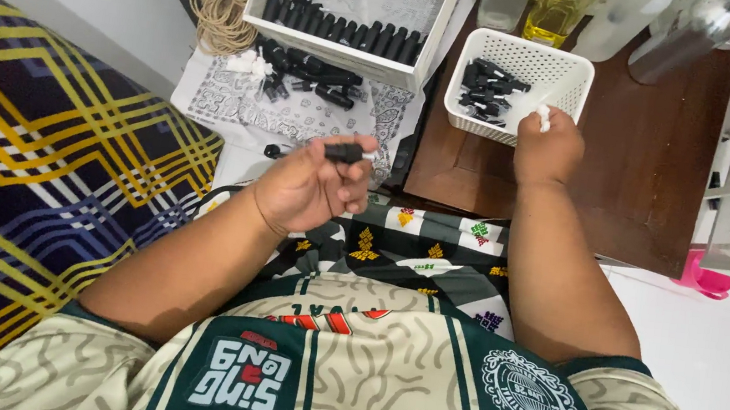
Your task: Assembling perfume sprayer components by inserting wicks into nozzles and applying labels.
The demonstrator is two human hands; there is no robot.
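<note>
Pinching a small black cap between thumb and fingertips, the left hand is raised over the lap, palm turned up, cap lying crosswise at the fingertips. Right hand sits at the near rim of a white perforated basket, fingers curled around a small white piece, gripped tight; what the piece is cannot be told.

Basket holds a heap of black caps in its left half. It stands on a dark brown wooden board. Beyond, clear bottles, one with yellow liquid.

To the left: a white box with a row of black pieces along its near wall, and loose black pieces on a patterned cloth. Coil of twine beyond. Striped blue-and-yellow fabric at far left.

Judgement: an assembly step, one part in each hand, not yet joined. Next move likely calls for bringing both hands together and lining the white piece up with the cap's opening — fine alignment, small parts, easy to fumble.
</note>
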